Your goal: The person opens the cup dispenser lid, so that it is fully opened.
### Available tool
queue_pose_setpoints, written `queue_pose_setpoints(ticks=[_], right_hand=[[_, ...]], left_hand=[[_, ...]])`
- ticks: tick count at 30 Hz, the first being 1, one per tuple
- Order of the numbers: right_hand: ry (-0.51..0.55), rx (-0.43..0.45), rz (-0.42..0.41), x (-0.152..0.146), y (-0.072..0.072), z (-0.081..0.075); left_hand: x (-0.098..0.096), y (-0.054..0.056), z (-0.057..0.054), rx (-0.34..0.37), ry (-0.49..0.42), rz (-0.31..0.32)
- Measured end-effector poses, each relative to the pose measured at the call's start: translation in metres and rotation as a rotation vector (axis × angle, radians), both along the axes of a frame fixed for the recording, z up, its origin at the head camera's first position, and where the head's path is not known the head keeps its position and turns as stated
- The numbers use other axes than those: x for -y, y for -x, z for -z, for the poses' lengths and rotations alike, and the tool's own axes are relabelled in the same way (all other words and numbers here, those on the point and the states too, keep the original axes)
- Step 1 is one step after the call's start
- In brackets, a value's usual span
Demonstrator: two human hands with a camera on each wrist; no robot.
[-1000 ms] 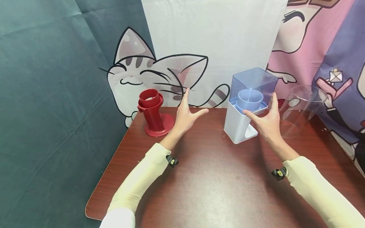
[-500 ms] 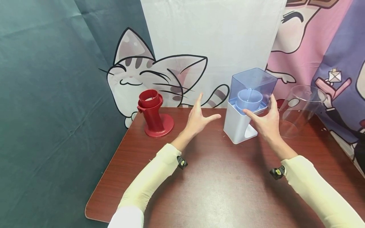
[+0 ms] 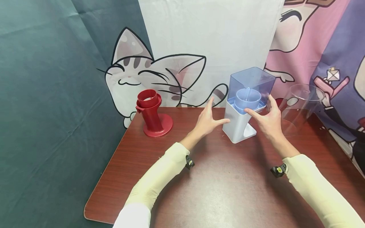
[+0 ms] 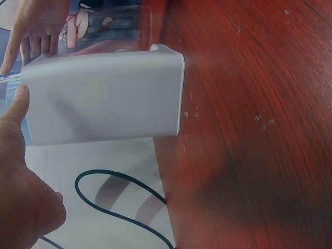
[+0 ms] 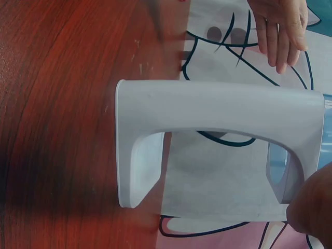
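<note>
A white C-shaped dispenser stand [image 3: 236,125] with a translucent blue box top [image 3: 252,82] stands upright toward the back of the table. Inside the top sits a round blue cup-like part [image 3: 247,98]. My right hand [image 3: 269,122] is at its right front corner, thumb and fingers spread; whether it touches cannot be told. My left hand [image 3: 207,122] is spread to the left of the stand, its thumb tip near the white side. Neither hand encloses anything. In the right wrist view, the stand's open recess [image 5: 223,171] faces the camera.
At the back left stands a red plastic piece [image 3: 154,118] with a round base and a ringed top. A clear transparent cylinder [image 3: 300,107] is at the back right, behind my right hand. The brown table [image 3: 216,190] meets a cartoon-printed cloth [image 3: 176,38] behind.
My left hand has moved right, away from the red piece and up to the dispenser's left side. My right hand has barely moved. The dispenser stays in place.
</note>
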State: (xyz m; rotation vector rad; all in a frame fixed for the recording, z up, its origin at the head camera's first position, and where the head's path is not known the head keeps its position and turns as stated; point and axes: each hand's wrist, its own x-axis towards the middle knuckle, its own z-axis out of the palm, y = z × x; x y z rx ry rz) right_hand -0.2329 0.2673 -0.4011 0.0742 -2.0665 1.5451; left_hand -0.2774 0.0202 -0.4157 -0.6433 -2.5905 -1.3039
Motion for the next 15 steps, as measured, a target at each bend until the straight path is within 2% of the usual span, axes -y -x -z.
queue_pose_setpoints(ticks=[10,15], right_hand=[[0.045,0.045,-0.068,-0.009,0.004,0.000],[0.147,0.008,-0.148,-0.017,0.006,-0.001]], left_hand=[[-0.021,0.001,0.006,0.016,0.013,0.021],[-0.028,-0.001,0.007,0.032,0.006,0.028]])
